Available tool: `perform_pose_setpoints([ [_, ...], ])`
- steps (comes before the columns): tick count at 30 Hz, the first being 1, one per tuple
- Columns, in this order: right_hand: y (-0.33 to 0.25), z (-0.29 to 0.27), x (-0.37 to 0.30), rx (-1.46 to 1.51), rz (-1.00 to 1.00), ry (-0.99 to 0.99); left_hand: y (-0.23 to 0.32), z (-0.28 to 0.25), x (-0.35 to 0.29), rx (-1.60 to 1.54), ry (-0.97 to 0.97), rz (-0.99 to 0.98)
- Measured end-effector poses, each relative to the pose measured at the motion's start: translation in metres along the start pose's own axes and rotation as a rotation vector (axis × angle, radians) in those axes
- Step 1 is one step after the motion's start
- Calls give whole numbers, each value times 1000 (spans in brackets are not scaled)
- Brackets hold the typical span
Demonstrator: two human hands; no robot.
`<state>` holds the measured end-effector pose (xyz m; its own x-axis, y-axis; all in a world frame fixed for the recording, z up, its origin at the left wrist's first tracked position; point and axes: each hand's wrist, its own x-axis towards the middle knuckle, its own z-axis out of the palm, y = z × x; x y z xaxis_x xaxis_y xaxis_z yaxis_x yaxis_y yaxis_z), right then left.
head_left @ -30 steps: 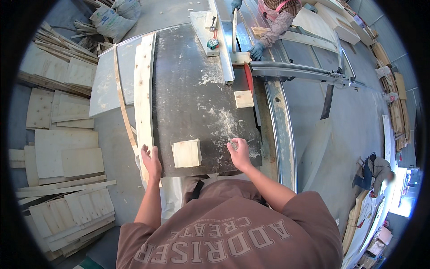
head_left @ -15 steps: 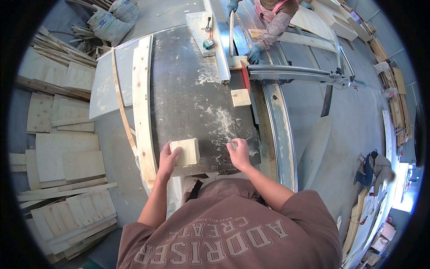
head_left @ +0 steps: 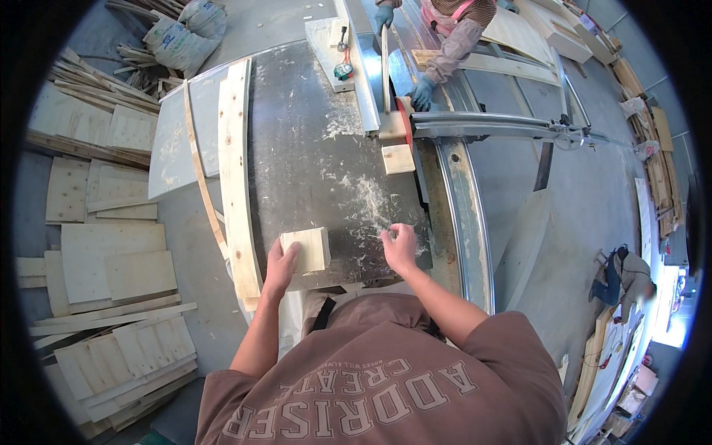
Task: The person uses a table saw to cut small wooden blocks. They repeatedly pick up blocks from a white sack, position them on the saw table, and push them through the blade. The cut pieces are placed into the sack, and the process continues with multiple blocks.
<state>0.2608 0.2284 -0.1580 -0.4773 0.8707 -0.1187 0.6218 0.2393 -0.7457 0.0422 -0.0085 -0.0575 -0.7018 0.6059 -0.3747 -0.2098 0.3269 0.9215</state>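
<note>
My left hand [head_left: 280, 265] grips the left edge of a square pale wood block [head_left: 305, 250], thumb on top, over the near edge of the dark saw table [head_left: 297, 159]. To the right, my right hand [head_left: 401, 249] hovers by the sawdust [head_left: 368, 202] with its fingers curled together; anything between the fingertips is too small to make out. Ahead of it, another wood block [head_left: 398, 159] lies against a wood piece [head_left: 393, 127] beside a red guard [head_left: 405, 117]. A co-worker's gloved hand [head_left: 423, 94] is by that guard, and their other glove [head_left: 383, 16] holds a thin wooden stick [head_left: 386, 70].
A long plank [head_left: 236, 178] lies along the table's left side, next to a thin strip [head_left: 196, 148]. A metal fence [head_left: 360, 74] and a sliding rail [head_left: 466, 215] run lengthwise; a crossbar [head_left: 489, 124] spans rightward. Board stacks [head_left: 111, 252] lie left; another person [head_left: 627, 278] bends at right.
The co-worker's stick and the wood piece by the red guard have moved toward me. My right hand has shifted slightly right and away from me; my left hand stays on the wood block.
</note>
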Motion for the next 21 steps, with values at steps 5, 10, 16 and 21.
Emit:
perform_pose_setpoints([
  [5,-10,-5,18,-143,114,16,3,1,-1,9,-3,-17],
  [10,-23,-12,69,-290,144,150,-1,1,-1,-8,1,6],
  [16,-23,-12,148,-381,178,108,9,3,-4,19,7,-40],
  [21,-29,-1,163,-516,135,179,19,10,-7,-35,41,-60],
])
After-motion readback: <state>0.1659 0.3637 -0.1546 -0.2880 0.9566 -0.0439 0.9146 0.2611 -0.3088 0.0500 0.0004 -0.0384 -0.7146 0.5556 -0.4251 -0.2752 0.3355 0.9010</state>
